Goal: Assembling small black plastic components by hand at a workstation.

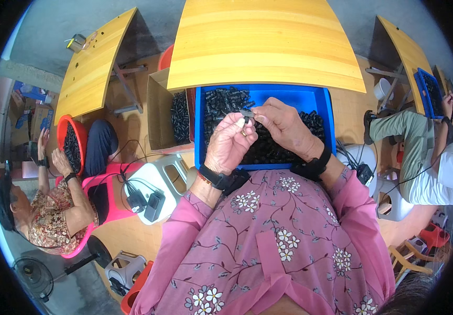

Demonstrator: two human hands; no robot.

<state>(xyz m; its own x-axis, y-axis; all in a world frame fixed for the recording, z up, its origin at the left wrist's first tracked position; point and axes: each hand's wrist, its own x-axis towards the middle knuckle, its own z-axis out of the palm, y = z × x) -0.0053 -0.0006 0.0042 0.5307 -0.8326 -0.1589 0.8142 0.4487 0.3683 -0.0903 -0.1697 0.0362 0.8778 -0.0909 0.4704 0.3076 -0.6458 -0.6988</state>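
Note:
Over a blue tray (329, 113) full of small black cylindrical parts (226, 102), my two hands are close together. The fingers of my left hand (226, 144) pinch a small black part (246, 120), and a bit of brass colour shows between the fingers. My right hand (289, 131) is closed, thumb against forefinger, on a thin dark flat piece (247, 112) that meets the black part. Its exact kind is too small to tell. Most of both pieces is hidden by my fingers.
A wooden table (263, 47) overhangs the tray's far edge. A cardboard box (158, 105) of black parts stands left of the tray. White stools (155, 194) with cables flank me. Co-workers sit at left, by a red basin (82, 136), and right, by another blue tray (427, 94).

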